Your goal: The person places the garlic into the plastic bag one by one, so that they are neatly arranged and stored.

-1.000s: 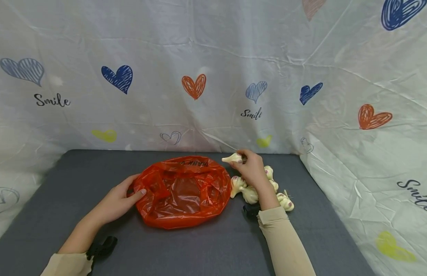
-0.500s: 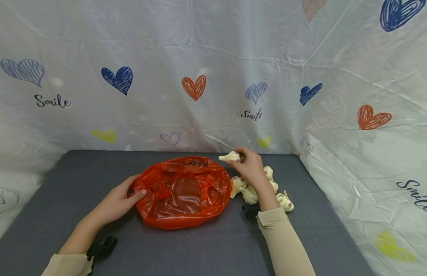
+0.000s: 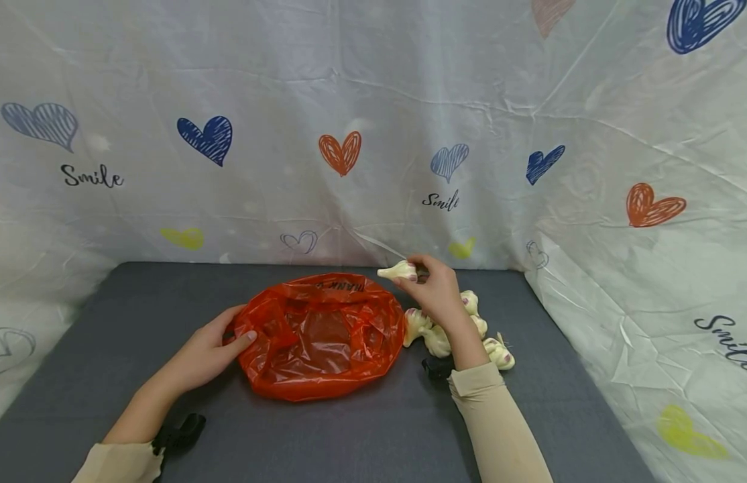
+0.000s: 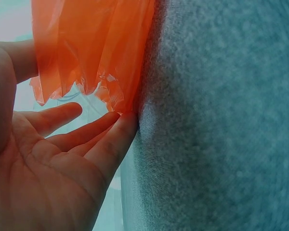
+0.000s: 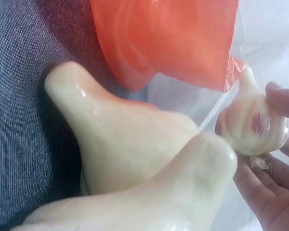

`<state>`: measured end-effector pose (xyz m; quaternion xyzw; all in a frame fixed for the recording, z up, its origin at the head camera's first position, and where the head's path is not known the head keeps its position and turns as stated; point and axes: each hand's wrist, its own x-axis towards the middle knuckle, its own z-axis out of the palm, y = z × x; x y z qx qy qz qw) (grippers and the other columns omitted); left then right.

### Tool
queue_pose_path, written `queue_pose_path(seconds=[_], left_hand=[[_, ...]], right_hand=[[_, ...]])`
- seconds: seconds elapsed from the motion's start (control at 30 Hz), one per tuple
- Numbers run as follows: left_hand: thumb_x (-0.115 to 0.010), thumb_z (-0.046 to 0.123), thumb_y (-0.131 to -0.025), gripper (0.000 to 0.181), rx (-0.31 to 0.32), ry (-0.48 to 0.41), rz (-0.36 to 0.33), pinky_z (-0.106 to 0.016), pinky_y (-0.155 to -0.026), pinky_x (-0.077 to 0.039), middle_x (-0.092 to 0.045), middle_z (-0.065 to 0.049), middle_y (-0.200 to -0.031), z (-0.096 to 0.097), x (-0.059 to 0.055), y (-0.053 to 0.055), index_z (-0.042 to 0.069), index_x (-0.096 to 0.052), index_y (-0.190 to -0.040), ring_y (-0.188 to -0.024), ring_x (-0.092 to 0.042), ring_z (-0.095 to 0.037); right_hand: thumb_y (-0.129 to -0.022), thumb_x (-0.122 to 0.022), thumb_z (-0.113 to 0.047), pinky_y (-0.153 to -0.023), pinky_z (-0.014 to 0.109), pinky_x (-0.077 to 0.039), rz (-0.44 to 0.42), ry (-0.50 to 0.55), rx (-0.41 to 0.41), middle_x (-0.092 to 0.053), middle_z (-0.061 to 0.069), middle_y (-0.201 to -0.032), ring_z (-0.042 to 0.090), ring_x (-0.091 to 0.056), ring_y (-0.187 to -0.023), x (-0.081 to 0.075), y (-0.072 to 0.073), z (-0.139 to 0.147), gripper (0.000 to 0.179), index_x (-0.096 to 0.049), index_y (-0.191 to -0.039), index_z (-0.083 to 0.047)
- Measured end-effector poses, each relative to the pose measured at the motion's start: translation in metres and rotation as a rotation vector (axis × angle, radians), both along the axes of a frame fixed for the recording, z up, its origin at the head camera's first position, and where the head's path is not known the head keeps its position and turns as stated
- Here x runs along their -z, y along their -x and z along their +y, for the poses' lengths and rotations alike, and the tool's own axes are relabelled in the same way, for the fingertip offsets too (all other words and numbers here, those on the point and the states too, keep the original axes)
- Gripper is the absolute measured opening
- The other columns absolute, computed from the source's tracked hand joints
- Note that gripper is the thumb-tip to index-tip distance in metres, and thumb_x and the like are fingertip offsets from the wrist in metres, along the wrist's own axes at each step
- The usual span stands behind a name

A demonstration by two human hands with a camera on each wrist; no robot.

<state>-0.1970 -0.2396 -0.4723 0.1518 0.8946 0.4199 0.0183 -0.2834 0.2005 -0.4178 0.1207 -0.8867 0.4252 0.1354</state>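
An orange-red plastic bag (image 3: 322, 386) lies with its mouth spread in the middle of the table, dark lettering on its far rim. At its left side my left hand (image 3: 207, 349) holds the rim, thumb over the edge and fingers outside; the left wrist view shows fingertips (image 4: 127, 120) against the bag's ragged edge. Above the table, by the bag's far right rim, my right hand (image 3: 436, 288) pinches a garlic bulb (image 3: 399, 271), stem pointing left. Several more garlic bulbs (image 3: 436, 341) lie right of the bag, partly hidden by the right hand and forearm.
The dark grey table (image 3: 313, 443) ends at a white curtain (image 3: 259, 201) printed with hearts and the word Smile. Two garlic bulbs (image 5: 120, 139) stand large and close in the right wrist view. A black strap (image 3: 179, 435) sits on the left wrist.
My right hand has drifted slightly left and up with the garlic bulb, nearer the space above the bag's far rim. The left hand and the bag have stayed put.
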Motion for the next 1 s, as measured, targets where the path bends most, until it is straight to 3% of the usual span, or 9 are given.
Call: queue_pose_path(seconds=[0.5, 1.0], left_hand=[[-0.063, 0.038, -0.113, 0.072, 0.0, -0.008, 0.005, -0.065, -0.109, -0.051, -0.053, -0.028, -0.157, 0.0, 0.002, -0.001, -0.004, -0.036, -0.165, -0.137, -0.059, -0.045], [-0.063, 0.039, -0.113, 0.073, 0.003, -0.008, 0.003, -0.062, -0.106, -0.053, -0.054, -0.027, -0.157, 0.0, 0.003, -0.001, -0.003, -0.037, -0.166, -0.134, -0.061, -0.043]], right_hand=[[-0.094, -0.091, -0.03, -0.102, 0.044, -0.06, 0.015, 0.039, -0.11, -0.071, 0.006, -0.131, 0.025, -0.071, -0.119, -0.002, -0.006, -0.012, 0.053, -0.071, -0.139, -0.008], [-0.095, -0.09, -0.029, -0.102, 0.044, -0.061, 0.032, 0.006, -0.169, -0.072, 0.006, -0.131, 0.023, -0.071, -0.118, -0.001, -0.007, -0.024, 0.055, -0.07, -0.14, -0.005]])
